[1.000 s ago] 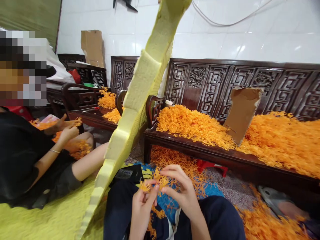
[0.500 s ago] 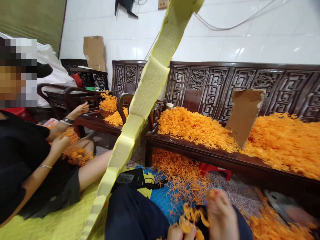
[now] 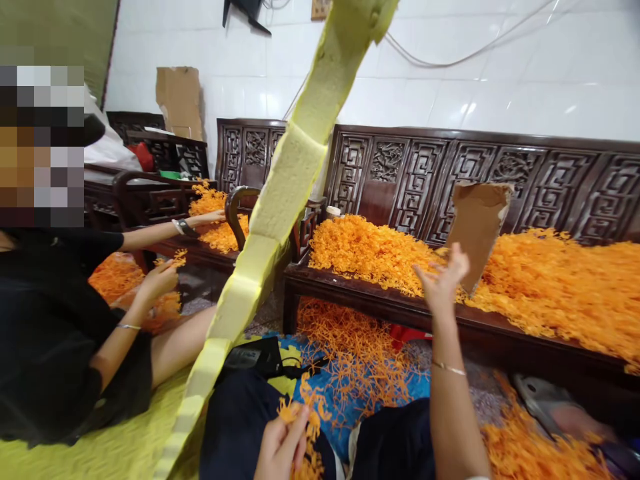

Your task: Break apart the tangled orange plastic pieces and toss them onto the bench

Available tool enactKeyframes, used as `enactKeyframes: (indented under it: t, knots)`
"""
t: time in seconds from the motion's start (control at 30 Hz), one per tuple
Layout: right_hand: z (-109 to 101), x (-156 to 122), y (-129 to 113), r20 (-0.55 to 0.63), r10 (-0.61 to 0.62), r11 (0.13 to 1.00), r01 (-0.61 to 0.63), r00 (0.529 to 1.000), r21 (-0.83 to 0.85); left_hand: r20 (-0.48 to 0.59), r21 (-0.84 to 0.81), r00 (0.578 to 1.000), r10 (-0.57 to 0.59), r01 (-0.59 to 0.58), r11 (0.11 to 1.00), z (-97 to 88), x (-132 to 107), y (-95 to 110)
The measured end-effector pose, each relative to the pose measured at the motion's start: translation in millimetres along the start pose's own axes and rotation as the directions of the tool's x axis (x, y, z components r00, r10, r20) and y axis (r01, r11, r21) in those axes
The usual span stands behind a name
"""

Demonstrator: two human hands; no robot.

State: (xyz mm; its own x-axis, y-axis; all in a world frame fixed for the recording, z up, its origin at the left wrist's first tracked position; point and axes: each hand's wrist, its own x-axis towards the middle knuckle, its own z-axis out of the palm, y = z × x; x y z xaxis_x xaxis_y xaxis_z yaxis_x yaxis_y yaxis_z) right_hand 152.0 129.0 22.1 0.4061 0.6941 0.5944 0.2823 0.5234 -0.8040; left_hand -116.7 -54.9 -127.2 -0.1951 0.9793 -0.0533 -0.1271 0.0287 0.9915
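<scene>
My left hand [image 3: 284,441] is low in the view, over my lap, with thumb and fingers pinched on a small bunch of orange plastic pieces [image 3: 314,400]. Forward and to the right reaches my right hand [image 3: 444,277], its fingers spread and slightly blurred. It is in front of the torn cardboard piece [image 3: 477,223] and near the heap of orange plastic pieces [image 3: 370,250] on the dark wooden bench [image 3: 360,290]. Whether a small piece is by its fingers, I cannot tell.
A yellow foam strip [image 3: 295,173] crosses the view diagonally. Thin orange plastic strands [image 3: 355,353] lie beneath the bench on blue matting. On the left, a person in black [image 3: 45,333] holds orange pieces in one hand and reaches to another heap [image 3: 227,230] with the other.
My right hand has risen from my lap to the bench heap and spread its fingers. My left hand has shifted left, still holding orange pieces. The person at left has stretched an arm toward a heap.
</scene>
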Motion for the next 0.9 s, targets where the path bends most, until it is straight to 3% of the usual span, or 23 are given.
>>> enactKeyframes:
  t: [0.07,0.17,0.23,0.3,0.37,0.4,0.47,0.53,0.6,0.73,0.83,0.9]
  knots:
    - [16,-8,17,0.055,0.076,0.996,-0.073,0.996,-0.055,0.009,0.004,0.998,0.055,-0.055,0.998,-1.1,6,10]
    - [33,-53,35,0.276,0.177,0.984,-0.162,0.945,-0.077,-0.002,-0.037,0.996,0.088,-0.088,0.995,-1.7,13,27]
    - [40,-95,34,0.469,0.21,0.977,-0.208,0.858,-0.056,-0.003,-0.067,0.995,0.103,-0.103,0.992,-1.2,17,36]
    - [44,-134,24,0.667,0.194,0.96,-0.279,0.72,0.022,0.002,-0.077,0.992,0.125,-0.125,0.989,0.2,21,43]
    - [48,-164,10,0.773,0.136,0.928,-0.353,0.619,0.119,0.009,-0.06,0.99,0.144,-0.143,0.988,1.9,24,47]
    - [50,-174,2,0.784,0.101,0.915,-0.367,0.612,0.169,0.01,-0.045,0.988,0.152,-0.151,0.987,2.7,25,48]
    - [52,-187,-11,0.74,0.03,0.927,-0.295,0.672,0.231,0.016,0.0,0.985,0.171,-0.171,0.985,3.5,27,49]
    - [53,-192,-21,0.667,-0.052,0.968,-0.127,0.743,0.217,0.037,0.059,0.98,0.196,-0.198,0.978,3.3,28,47]
    - [54,-195,-28,0.62,-0.116,0.988,0.029,0.776,0.149,0.075,0.13,0.972,0.224,-0.232,0.964,2.2,28,44]
    - [50,-199,-35,0.645,-0.09,0.995,0.094,0.759,0.028,0.162,0.262,0.938,0.305,-0.339,0.903,-1.0,24,33]
    - [42,-202,-35,0.689,0.02,0.996,0.046,0.724,-0.078,0.242,0.321,0.914,0.326,-0.393,0.862,-3.1,20,26]
    - [34,-203,-33,0.71,0.061,0.998,-0.029,0.701,-0.058,0.317,0.339,0.904,0.288,-0.392,0.855,-3.2,18,24]
